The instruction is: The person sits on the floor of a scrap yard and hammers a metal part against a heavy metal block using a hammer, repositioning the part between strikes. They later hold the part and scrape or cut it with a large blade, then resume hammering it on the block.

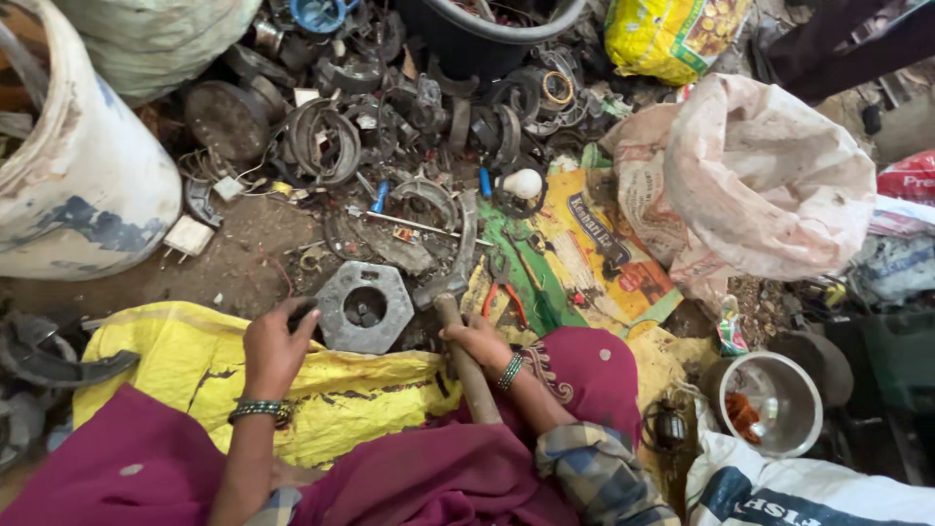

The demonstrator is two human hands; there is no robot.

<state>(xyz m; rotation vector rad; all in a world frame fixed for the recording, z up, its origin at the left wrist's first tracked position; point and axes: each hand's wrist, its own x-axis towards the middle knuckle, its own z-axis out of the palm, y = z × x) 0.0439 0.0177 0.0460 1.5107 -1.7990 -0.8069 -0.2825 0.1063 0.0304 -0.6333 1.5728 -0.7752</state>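
The left hand [276, 343] curls at the edge of a hexagonal metal block [364, 307] on the dirt floor, fingers touching its left side. The right hand [477, 339] grips the wooden handle of a hammer [466, 365], its head lying just right of the block. Red-handled pliers [506, 292] lie near, on a yellow sack [185, 360]

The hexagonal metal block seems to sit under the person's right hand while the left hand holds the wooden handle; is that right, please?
Not quite: the head view shows the sides swapped. The left hand rests at the hexagonal metal block, and the right hand holds the wooden handle.
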